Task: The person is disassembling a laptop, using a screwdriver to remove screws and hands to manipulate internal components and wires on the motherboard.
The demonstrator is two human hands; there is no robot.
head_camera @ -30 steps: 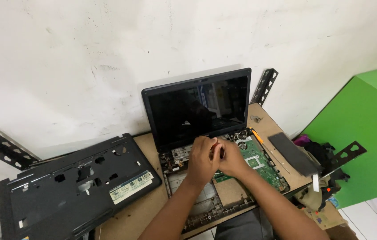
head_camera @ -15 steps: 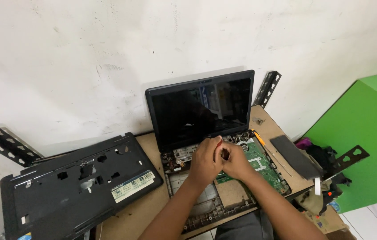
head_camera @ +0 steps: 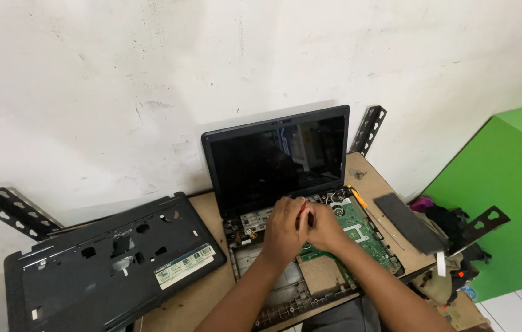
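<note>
An opened-up black laptop stands on a wooden table, its dark screen upright and its top cover off. Its green circuit board lies bare on the right side of the base. My left hand and my right hand are pressed together over the middle of the base, just in front of the hinge. A small red-tipped tool shows between them, and my right hand's fingers are closed on it. My left hand's fingers are curled; what they grip is hidden.
A removed black laptop cover lies at the left. An orange-handled screwdriver and a flat black bar lie right of the laptop. Perforated metal brackets stick out at the table's corners. A green panel stands at the right.
Both hands stay together at the same spot over the laptop base. Only the view has shifted a little.
</note>
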